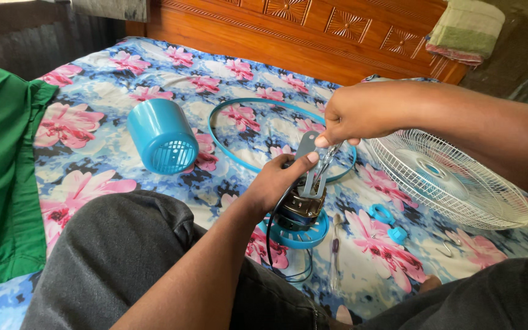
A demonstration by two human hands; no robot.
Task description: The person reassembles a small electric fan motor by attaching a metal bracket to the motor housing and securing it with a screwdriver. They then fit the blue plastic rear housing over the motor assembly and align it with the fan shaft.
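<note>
My left hand (278, 179) grips the bare fan motor (300, 211), which stands upright on its round blue base on the bed. Its thumb presses against a grey metal bracket (307, 160) rising from the motor's top. My right hand (357, 113) comes in from the right and holds a thin metal tool (324, 160) whose tip points down into the motor beside the bracket. A black cable (274, 244) trails from the motor toward my lap.
On the flowered bedsheet lie a blue motor cover (161, 135), a blue ring (239, 122), a white wire fan guard (447, 180), two small blue knobs (388, 223), a screwdriver (335, 247) and a metal hook (450, 247). Green cloth (1, 165) lies left; a wooden headboard (300, 27) stands behind.
</note>
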